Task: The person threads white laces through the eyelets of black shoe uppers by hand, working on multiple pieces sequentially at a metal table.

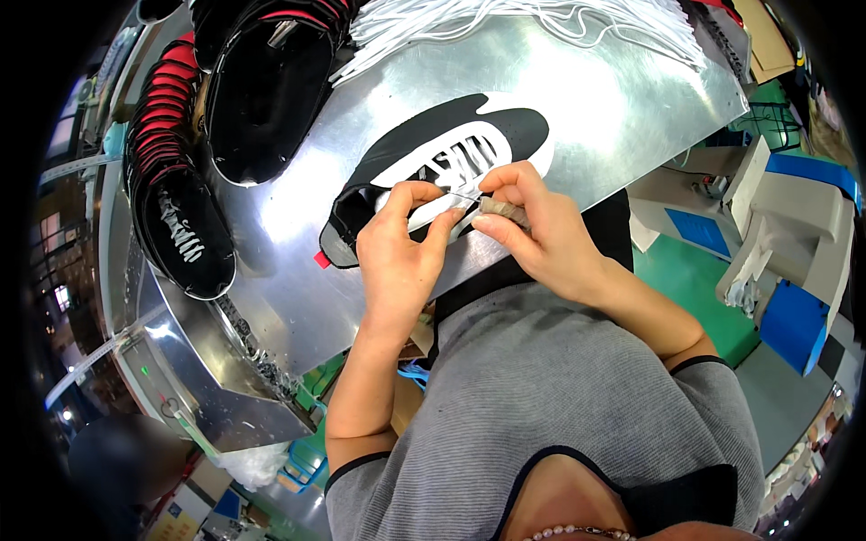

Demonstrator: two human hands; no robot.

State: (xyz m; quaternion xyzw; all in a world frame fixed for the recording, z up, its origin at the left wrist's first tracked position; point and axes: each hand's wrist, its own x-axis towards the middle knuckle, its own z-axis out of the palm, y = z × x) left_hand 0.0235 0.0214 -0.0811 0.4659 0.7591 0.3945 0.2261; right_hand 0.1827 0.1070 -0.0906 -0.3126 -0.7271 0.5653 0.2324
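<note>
A black and white shoe upper [518, 132] lies flat on the metal table, its red tab [322, 261] toward the left. White lace [469, 155] crosses its eyelet area in several rows. My right hand [550, 236] grips an awl-like tool [505, 213] by its tan, wrapped-looking handle. From the handle a thin metal shaft points left, toward my left hand [394, 252]. The left thumb and fingers are closed in a pinch beside that shaft, over the upper's near edge. What they pinch is too small to make out.
Loose white laces [541, 16] are heaped along the far edge of the metal table [298, 307]. Black shoe uppers [262, 104] stand at the far left, next to a long nested row with red linings [170, 113]. A beige machine [803, 216] is at right.
</note>
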